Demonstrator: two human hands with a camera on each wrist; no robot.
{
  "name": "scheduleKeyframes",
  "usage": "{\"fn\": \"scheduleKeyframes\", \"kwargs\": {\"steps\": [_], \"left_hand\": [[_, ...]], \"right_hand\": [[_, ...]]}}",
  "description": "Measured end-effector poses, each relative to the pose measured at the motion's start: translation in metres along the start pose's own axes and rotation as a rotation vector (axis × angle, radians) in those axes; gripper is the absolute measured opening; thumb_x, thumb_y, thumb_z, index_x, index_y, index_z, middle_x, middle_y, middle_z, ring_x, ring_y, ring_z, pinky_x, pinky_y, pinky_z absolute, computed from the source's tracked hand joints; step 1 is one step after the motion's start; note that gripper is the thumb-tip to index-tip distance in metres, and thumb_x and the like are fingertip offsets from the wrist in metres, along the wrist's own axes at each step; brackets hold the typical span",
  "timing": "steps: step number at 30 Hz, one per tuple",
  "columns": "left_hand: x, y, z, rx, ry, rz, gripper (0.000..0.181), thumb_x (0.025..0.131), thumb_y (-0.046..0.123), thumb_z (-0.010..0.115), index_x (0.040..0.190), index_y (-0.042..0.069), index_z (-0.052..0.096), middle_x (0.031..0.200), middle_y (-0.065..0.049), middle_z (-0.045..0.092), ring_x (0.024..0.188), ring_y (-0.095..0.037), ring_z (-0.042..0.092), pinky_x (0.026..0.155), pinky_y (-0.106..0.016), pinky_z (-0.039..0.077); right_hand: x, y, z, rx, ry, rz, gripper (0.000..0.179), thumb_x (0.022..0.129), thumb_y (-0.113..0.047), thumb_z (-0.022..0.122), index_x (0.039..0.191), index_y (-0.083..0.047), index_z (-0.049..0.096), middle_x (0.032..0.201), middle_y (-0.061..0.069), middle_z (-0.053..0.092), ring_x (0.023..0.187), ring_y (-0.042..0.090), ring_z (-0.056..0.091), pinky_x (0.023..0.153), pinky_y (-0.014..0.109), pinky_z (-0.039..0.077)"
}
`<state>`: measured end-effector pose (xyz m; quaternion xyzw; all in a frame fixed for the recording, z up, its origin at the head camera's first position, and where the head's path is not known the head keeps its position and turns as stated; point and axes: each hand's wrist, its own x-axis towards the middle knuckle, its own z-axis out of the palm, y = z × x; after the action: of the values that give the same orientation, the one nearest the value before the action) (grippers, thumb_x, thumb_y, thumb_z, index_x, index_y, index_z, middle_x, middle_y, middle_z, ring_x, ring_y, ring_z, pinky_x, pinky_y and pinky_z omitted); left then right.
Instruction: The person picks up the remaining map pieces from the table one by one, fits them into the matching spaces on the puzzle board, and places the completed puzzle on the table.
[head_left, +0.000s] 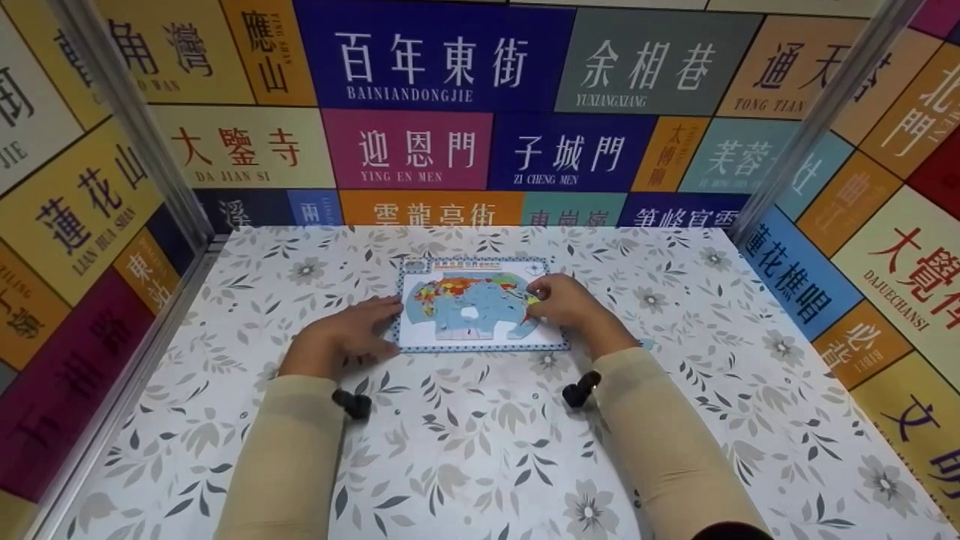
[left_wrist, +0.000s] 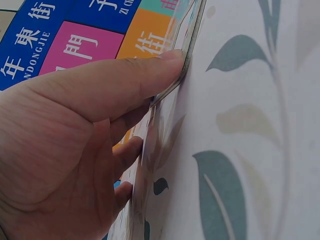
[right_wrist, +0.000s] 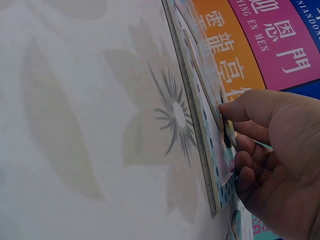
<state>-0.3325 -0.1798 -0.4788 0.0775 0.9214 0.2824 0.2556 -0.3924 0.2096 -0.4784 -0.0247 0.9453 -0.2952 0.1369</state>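
Note:
A world map jigsaw puzzle [head_left: 480, 304] with a blue dotted border lies flat on the table. My left hand [head_left: 345, 331] is at its left edge, fingers extended. In the left wrist view, the left thumb [left_wrist: 167, 67] touches the puzzle's near corner. Over the map's right side is my right hand [head_left: 577, 311], thumb and fingers pinching a small puzzle piece [right_wrist: 230, 134]. That piece stands tilted against the map in the right wrist view, partly hidden by the fingers. White gaps show at the map's lower right and lower left.
The table [head_left: 465, 450] has a white cover printed with grey leaves and flowers. Behind it and at both sides stand panels [head_left: 409, 150] of coloured blocks with Chinese lettering. Metal posts [head_left: 150, 135] rise at the back corners.

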Motion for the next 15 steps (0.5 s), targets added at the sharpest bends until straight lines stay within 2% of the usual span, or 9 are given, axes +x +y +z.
{"fn": "scheduleKeyframes", "kwargs": {"steps": [6, 11, 15], "left_hand": [[-0.0002, -0.0004, -0.0007, -0.021, -0.004, 0.000, 0.087, 0.080, 0.043, 0.079, 0.151, 0.048, 0.029, 0.164, 0.027, 0.008, 0.157, -0.020, -0.001, 0.126, -0.056, 0.003], [0.0011, -0.0014, -0.0011, 0.017, 0.003, 0.052, 0.087, 0.082, 0.041, 0.077, 0.154, 0.041, 0.028, 0.165, 0.022, 0.009, 0.157, -0.022, 0.000, 0.126, -0.057, 0.005], [0.0024, -0.0021, -0.0008, 0.016, 0.004, 0.048, 0.088, 0.081, 0.042, 0.078, 0.154, 0.041, 0.028, 0.165, 0.022, 0.009, 0.157, -0.022, 0.000, 0.126, -0.057, 0.005]], "right_hand": [[-0.0002, -0.0021, -0.0012, 0.015, -0.012, 0.025, 0.042, 0.082, -0.029, 0.075, 0.123, -0.024, 0.066, 0.113, 0.001, 0.058, 0.105, 0.022, 0.055, 0.091, 0.037, 0.049], [0.0003, -0.0004, -0.0019, 0.042, -0.016, -0.016, 0.041, 0.081, -0.028, 0.076, 0.121, -0.021, 0.067, 0.108, 0.003, 0.061, 0.095, 0.021, 0.055, 0.081, 0.034, 0.048], [0.0014, 0.0009, -0.0019, 0.047, -0.017, -0.031, 0.039, 0.081, -0.029, 0.077, 0.118, -0.021, 0.068, 0.104, 0.004, 0.061, 0.091, 0.021, 0.055, 0.077, 0.034, 0.046]]}}
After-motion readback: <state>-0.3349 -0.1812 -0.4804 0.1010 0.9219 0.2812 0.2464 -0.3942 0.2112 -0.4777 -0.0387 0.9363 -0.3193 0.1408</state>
